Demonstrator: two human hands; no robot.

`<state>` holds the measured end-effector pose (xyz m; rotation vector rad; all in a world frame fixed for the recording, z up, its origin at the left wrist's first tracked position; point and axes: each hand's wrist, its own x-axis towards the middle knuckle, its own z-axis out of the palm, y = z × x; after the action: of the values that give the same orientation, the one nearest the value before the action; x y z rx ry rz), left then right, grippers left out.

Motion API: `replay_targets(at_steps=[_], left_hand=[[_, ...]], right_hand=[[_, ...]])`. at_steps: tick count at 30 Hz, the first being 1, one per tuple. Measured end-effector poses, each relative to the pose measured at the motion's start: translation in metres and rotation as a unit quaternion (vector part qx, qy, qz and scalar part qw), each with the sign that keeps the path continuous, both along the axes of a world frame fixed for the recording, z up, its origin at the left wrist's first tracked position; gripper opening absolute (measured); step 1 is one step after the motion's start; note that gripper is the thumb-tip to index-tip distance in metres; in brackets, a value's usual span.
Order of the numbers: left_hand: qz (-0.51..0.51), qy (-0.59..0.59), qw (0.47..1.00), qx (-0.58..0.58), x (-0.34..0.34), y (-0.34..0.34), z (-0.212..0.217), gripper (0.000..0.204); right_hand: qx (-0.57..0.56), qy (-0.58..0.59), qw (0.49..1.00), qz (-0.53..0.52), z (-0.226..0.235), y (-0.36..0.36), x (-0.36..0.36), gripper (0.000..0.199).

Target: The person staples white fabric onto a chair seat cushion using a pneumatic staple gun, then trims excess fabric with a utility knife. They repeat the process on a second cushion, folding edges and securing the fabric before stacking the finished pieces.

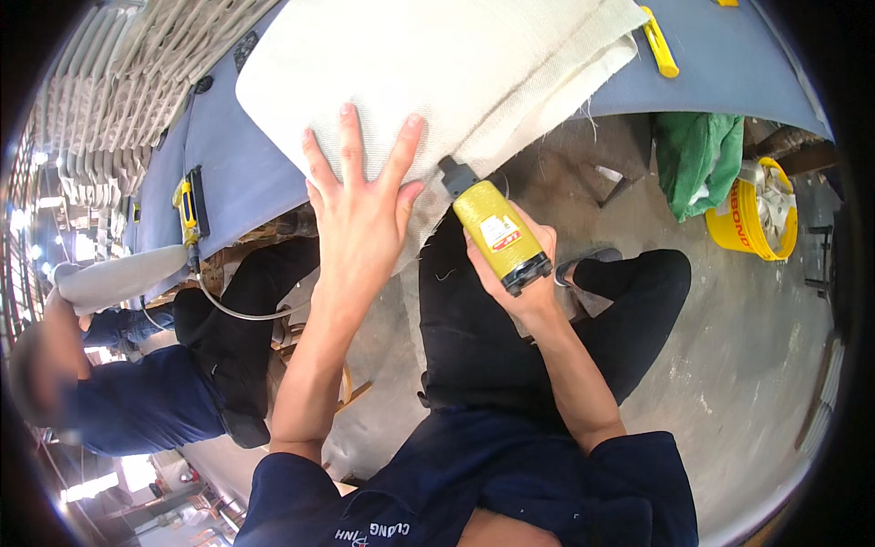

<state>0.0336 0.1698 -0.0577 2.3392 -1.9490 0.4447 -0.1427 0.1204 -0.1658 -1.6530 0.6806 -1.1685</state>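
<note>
My left hand (359,205) lies flat with fingers spread on a cream woven fabric piece (392,64), which covers a rounded panel on the blue-grey table. Just to its right, my right hand (529,264) is wrapped around a yellow and black staple gun (497,228). The tool's black nose meets the fabric near its front edge, right of my left thumb. Frayed threads hang from the fabric's right side. My right fingers are partly hidden beneath the tool's body.
A yellow utility knife (660,44) lies on the blue-grey table (729,68). Another yellow staple gun (190,214) with an air hose is at the left, near a co-worker (150,397). Stacked frames (109,82) rise behind. Green cloth (700,150) hangs beside a yellow bucket (729,223).
</note>
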Motion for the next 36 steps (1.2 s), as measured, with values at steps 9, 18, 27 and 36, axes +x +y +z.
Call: replay_targets(at_steps=[9,18,27,36], left_hand=[[-0.021,0.014,0.999,0.023,0.006,0.002,0.001,0.099],[-0.006,0.037,0.998,0.045,0.000,0.004,0.014,0.113],[-0.096,0.201,0.975,-0.017,0.086,-0.003,0.041,0.053],[-0.027,0.122,0.990,-0.057,0.034,0.016,-0.001,0.052]], right_hand=[[0.011,-0.038,0.998,0.050,0.009,0.022,0.010,0.037],[-0.004,-0.011,0.998,0.068,0.011,0.025,0.009,0.037],[0.012,0.029,0.999,0.031,0.027,0.033,-0.016,0.027],[-0.033,0.068,0.997,-0.001,-0.004,0.035,-0.019,0.044]])
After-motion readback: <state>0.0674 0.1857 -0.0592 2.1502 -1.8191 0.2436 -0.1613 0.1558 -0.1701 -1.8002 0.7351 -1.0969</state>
